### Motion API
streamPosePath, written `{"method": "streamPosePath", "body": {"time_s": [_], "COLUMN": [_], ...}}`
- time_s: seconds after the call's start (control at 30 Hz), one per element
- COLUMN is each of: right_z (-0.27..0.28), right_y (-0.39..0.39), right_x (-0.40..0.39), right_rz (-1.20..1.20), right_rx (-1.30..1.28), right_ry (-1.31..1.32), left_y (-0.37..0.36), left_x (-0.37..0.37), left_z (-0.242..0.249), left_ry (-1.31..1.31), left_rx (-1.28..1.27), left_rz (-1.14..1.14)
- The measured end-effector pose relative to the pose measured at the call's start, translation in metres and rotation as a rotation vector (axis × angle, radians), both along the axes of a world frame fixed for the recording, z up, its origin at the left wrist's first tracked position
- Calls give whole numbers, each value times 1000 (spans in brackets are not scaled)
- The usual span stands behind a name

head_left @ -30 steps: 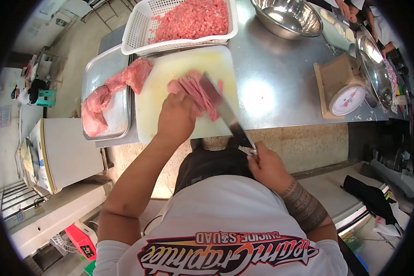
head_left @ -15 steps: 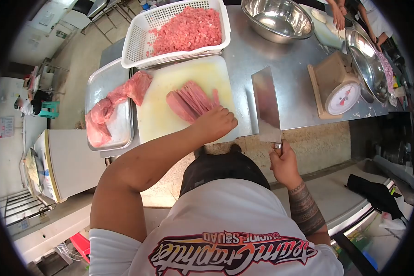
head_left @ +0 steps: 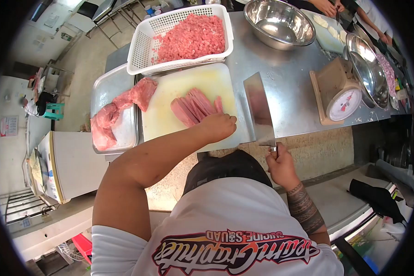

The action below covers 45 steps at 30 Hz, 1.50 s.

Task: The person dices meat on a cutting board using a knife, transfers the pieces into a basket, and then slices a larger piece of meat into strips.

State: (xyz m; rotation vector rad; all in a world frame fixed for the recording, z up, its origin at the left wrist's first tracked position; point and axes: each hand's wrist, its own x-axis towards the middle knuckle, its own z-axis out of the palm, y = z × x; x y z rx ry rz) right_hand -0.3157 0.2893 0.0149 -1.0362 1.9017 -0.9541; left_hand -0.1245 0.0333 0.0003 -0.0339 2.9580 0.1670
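Note:
A white cutting board (head_left: 170, 87) lies on the steel table (head_left: 280, 87), with a fan of sliced pink meat (head_left: 195, 105) on it. My left hand (head_left: 218, 126) rests closed at the board's near right corner, just below the slices. My right hand (head_left: 278, 163) grips the handle of a cleaver (head_left: 258, 110), whose broad blade is held flat above the table, right of the board.
A white basket (head_left: 140, 50) of diced meat stands behind the board. A metal tray (head_left: 106, 85) with raw meat chunks sits to the left. A steel bowl (head_left: 280, 20), a scale (head_left: 340, 92) and another bowl (head_left: 368, 69) stand at right. Other people's hands (head_left: 326, 7) work far back.
The cleaver left the meat slices and swung right, blade now flat above the table. My left hand slid from on top of the slices to the board's near right corner.

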Motion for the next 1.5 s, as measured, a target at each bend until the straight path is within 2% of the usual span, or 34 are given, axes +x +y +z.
{"method": "streamPosePath", "body": {"time_s": [0.07,0.17,0.27,0.37,0.47,0.57,0.6,0.7,0.8,0.9,1.0,1.03,1.1,1.2,1.3,1.4,1.5], "right_z": [4,10,11,4,9,15,20,34,35,34,36,34,32,29,29,30,27], "right_y": [-5,-10,-15,-20,-29,-41,-47,-59,-67,-68,-66,-66,-66,-65,-63,-63,-61], "right_x": [2,0,-1,-1,3,10,13,20,21,22,23,24,26,29,34,38,43], "right_rz": [10,40,67,113,149,238,234,237,267,283,281,275,267,260,236,214,203], "right_rx": [-18,9,13,43,102,76,101,170,196,209,214,207,201,191,182,199,185], "right_ry": [4,-4,8,19,0,181,166,154,220,273,285,287,294,310,320,328,329], "left_y": [1,-8,-38,-65,-105,-146,-163,-173,-170,-169,-160,-156,-148,-130,-122,-103,-107], "left_x": [-5,-8,-5,12,27,35,38,30,31,44,50,50,52,53,52,51,57], "left_z": [3,29,44,103,105,67,36,22,29,34,58,62,70,86,90,130,139], "left_ry": [-53,92,314,169,86,-124,-130,-95,-36,37,82,80,73,81,79,58,63], "left_rx": [-1,188,307,752,993,1166,1080,645,547,669,1085,1098,1120,586,497,615,805], "left_rz": [60,228,289,654,811,983,1017,1070,1112,1080,1138,1103,1034,751,711,678,668]}}
